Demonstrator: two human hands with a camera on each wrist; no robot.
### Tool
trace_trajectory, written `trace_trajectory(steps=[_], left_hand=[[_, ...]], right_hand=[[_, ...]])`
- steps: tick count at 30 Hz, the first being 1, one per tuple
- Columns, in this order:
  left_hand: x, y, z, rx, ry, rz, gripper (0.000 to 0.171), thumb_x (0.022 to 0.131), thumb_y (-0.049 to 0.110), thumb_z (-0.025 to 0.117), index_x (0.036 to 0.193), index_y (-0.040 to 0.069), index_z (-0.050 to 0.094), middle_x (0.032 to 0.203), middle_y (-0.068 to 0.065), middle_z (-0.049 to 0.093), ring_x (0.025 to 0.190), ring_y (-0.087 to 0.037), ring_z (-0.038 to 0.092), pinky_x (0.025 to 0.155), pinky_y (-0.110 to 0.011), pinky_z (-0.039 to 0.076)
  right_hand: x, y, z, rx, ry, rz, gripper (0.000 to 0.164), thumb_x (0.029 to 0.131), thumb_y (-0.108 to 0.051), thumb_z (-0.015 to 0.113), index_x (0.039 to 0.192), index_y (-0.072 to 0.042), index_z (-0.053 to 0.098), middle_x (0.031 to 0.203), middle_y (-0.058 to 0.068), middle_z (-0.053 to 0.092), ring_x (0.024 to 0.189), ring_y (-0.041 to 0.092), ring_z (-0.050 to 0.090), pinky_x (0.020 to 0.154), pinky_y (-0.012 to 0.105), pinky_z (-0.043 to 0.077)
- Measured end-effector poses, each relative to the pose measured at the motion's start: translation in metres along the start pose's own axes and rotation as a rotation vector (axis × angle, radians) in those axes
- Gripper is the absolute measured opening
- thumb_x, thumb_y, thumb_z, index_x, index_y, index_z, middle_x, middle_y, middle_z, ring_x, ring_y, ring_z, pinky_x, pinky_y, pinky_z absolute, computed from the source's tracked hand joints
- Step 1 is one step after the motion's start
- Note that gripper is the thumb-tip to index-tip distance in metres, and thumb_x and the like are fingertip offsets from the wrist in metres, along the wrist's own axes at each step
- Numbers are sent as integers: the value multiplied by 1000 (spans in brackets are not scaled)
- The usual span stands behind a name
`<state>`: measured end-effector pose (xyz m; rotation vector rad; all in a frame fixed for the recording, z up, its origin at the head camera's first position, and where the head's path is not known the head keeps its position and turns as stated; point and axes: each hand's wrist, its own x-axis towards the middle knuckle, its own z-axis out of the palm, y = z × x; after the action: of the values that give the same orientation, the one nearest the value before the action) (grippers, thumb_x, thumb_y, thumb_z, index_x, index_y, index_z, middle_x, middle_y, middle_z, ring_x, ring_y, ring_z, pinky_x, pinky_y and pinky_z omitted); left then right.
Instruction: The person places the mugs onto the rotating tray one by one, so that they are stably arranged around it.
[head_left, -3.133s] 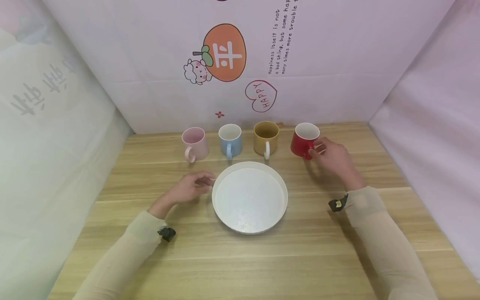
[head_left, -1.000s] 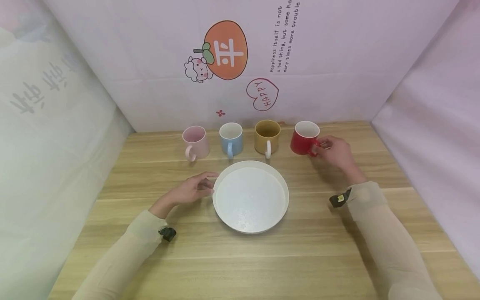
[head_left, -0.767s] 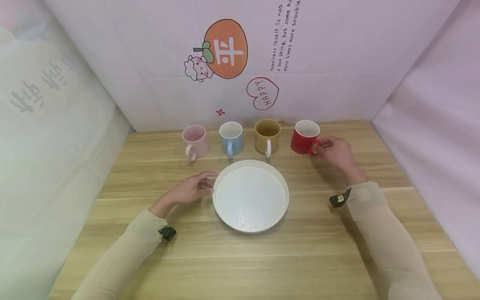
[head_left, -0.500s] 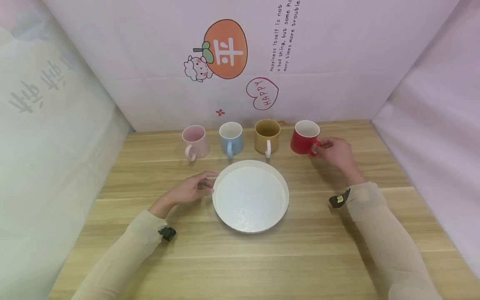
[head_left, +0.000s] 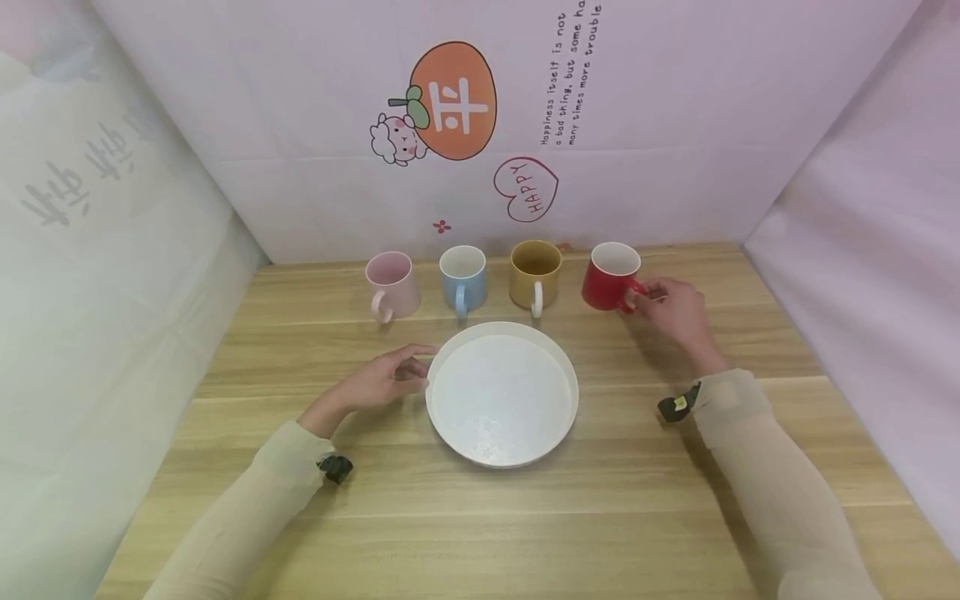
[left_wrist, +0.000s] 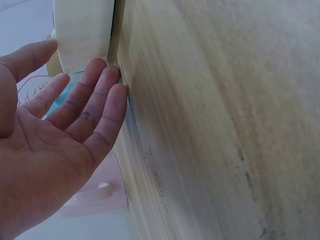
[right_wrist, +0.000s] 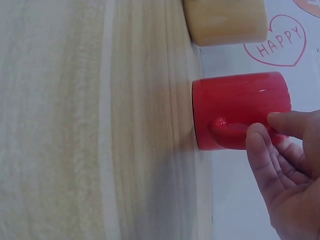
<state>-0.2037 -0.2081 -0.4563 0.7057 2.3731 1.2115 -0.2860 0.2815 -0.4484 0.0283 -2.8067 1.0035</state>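
My right hand pinches the handle of a red mug with a white inside, which stands upright at the right end of a row of mugs. The right wrist view has thumb and fingertips at the red handle. At the left rim of a round white tray is my left hand, fingers spread and loosely bent, holding nothing. Its thumb tip is at the tray's side; whether it touches cannot be told. In the left wrist view the palm faces the camera, below the tray's wall.
Along the back of the wooden table stand a pink mug, a light blue mug and a mustard mug with a white handle. Behind them rises a printed white cloth. White cloth also hangs at both sides.
Over about three seconds the red mug's handle has turned to the right, with my right hand moving slightly right. My left hand has come slightly closer to the tray. Recent frames barely differ.
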Motion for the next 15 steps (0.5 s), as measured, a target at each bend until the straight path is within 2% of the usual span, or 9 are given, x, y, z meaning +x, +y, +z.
trace_trajectory(steps=[10, 13, 15], left_hand=[[1, -1, 0, 2, 4, 4, 53, 98, 10, 62, 147, 5, 42, 121, -21, 68, 117, -34, 64, 107, -49, 50], [1, -1, 0, 0, 3, 7, 53, 98, 9, 62, 147, 5, 42, 121, -21, 68, 117, -34, 64, 107, -50, 50], [1, -2, 0, 1, 3, 10, 53, 98, 10, 62, 147, 4, 42, 121, -21, 68, 117, -34, 64, 107, -50, 50]], right_hand=[[0, 4, 2, 7, 55, 7, 33, 96, -36, 64, 106, -6, 71, 103, 19, 75, 94, 35, 71, 76, 34, 49], [-1, 5, 2, 6, 70, 10, 32, 96, -37, 64, 106, -8, 71, 100, 17, 76, 90, 31, 71, 76, 33, 47], [-2, 6, 1, 10, 67, 13, 33, 96, -38, 64, 107, -8, 71, 99, 17, 76, 83, 24, 71, 75, 33, 47]])
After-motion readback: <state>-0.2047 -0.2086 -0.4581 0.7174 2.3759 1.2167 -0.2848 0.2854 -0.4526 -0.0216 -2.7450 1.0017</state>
